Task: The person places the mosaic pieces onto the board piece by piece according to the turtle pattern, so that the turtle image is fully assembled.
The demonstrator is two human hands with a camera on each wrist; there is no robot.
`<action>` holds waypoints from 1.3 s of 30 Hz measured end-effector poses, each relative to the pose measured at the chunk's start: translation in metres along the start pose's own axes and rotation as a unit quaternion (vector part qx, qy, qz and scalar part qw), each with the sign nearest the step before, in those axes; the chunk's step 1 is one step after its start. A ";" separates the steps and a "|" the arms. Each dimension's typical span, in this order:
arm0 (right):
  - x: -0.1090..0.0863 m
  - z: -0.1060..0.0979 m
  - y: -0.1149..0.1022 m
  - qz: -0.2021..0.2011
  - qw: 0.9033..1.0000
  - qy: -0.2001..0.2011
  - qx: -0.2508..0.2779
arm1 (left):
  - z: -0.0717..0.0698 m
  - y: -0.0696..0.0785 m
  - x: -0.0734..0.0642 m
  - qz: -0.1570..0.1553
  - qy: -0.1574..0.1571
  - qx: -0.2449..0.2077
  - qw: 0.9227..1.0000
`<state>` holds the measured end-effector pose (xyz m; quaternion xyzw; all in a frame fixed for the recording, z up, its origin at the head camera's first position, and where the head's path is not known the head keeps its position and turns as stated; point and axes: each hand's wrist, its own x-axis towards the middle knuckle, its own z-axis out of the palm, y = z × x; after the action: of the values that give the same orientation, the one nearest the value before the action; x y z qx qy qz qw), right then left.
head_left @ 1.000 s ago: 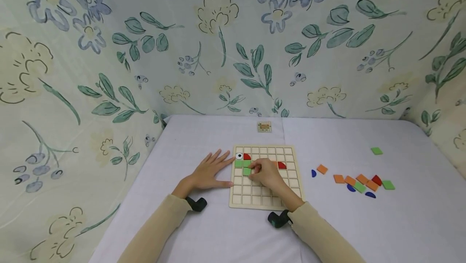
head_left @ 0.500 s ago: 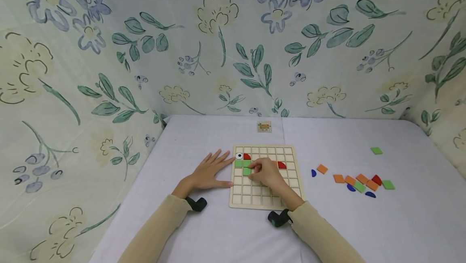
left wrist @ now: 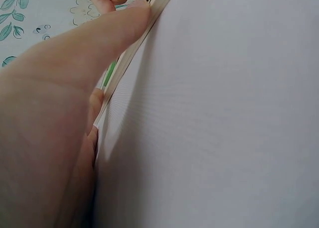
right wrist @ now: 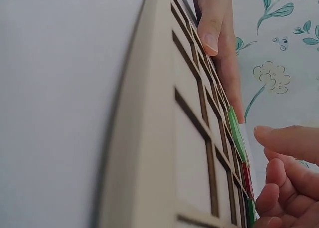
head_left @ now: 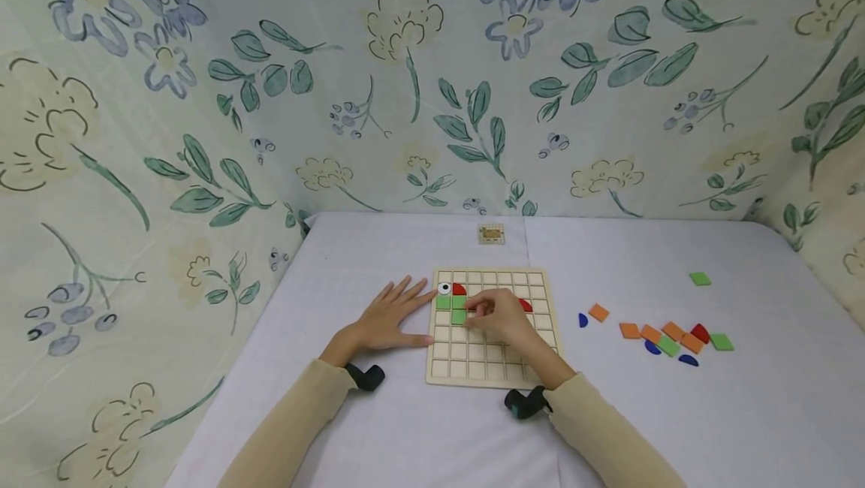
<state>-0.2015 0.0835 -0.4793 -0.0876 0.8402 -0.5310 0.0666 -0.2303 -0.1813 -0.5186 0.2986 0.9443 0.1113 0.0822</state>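
A wooden grid board [head_left: 477, 372] lies on the table. At its upper left sit a round eye tile [head_left: 444, 288], a red quarter-round tile [head_left: 459, 289] and several green square tiles [head_left: 459, 317]. My left hand [head_left: 388, 319] spreads its fingers at the left edge, and its thumb [left wrist: 117, 29] rests against the board rim. Over the board hovers my right hand [head_left: 503, 315], fingertips just right of the lowest green tile. In the right wrist view, its thumb [right wrist: 291, 142] stands apart from the loosely bent fingers, with no tile visible between them. A second red tile [head_left: 525, 305] is partly covered by this hand.
Right of the board lie loose orange tiles [head_left: 630, 331], green tiles [head_left: 721, 341], blue half-round tiles [head_left: 688, 360] and one red tile [head_left: 700, 334]. A small picture card [head_left: 491, 234] lies behind the board. Floral cloth [head_left: 405, 150] hangs at the back.
My right hand has shifted slightly right, away from the lowest green tile, which stays in its cell. The left hand keeps its place.
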 end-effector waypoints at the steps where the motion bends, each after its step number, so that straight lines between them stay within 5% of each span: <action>1: 0.000 -0.002 0.001 -0.006 1.000 -0.002 0.002 | 0.000 0.000 0.000 0.000 0.001 -0.001 1.000; 17: -0.014 -0.073 0.019 -0.063 0.998 -0.021 -0.006 | -0.003 0.002 -0.001 0.002 -0.003 -0.001 1.000; 39: -0.045 -0.173 0.070 0.009 0.994 0.022 -0.109 | -0.004 0.004 -0.004 0.011 0.009 -0.011 1.000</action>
<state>-0.1984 0.2754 -0.4676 -0.0748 0.8951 -0.4374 0.0432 -0.2262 -0.1810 -0.5132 0.3072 0.9403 0.1256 0.0761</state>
